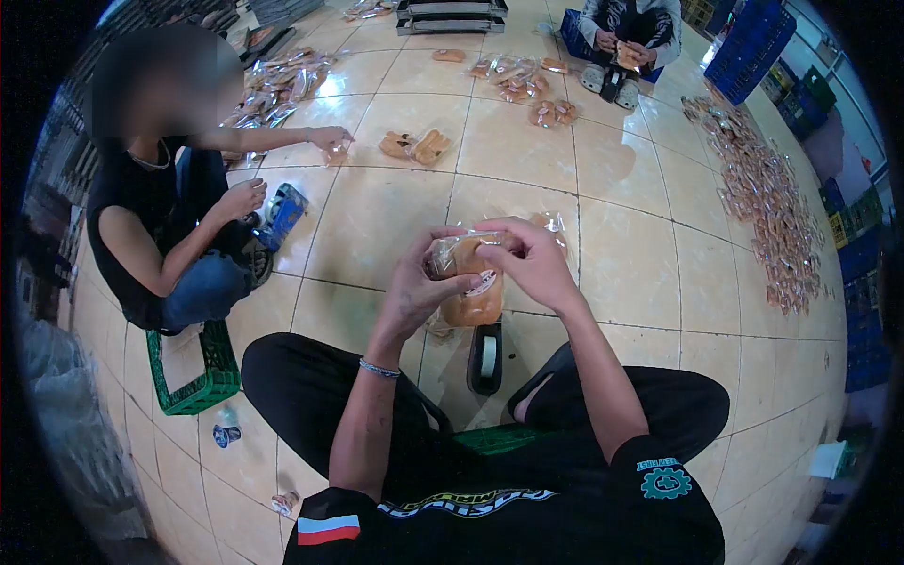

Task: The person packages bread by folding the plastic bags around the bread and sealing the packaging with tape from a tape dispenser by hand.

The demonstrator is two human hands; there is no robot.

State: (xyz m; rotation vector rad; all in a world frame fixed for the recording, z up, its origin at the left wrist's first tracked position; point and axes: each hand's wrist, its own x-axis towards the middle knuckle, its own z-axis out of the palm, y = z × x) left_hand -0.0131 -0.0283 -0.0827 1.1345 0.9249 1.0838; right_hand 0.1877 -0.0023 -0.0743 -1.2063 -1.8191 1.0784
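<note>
A clear plastic bag of bread (474,299) with a printed label is held up between my two hands, above the tiled floor. My left hand (421,282) is closed on the bag's left side, its thumb across the front. On the upper right, my right hand (529,259) pinches the top of the bag. Just below the bread stands a black tape dispenser (485,360) with a roll in it, between my legs. Behind my hands lies more clear plastic wrapping (554,224), partly hidden.
At the left a person (141,217) sits on a green crate (193,391), one arm stretched toward wrapped bread (414,146). Another person (633,38) sits at the top right. A long pile of packed bread (767,207) lies right, near blue crates (749,47). A cup (226,435) lies lower left.
</note>
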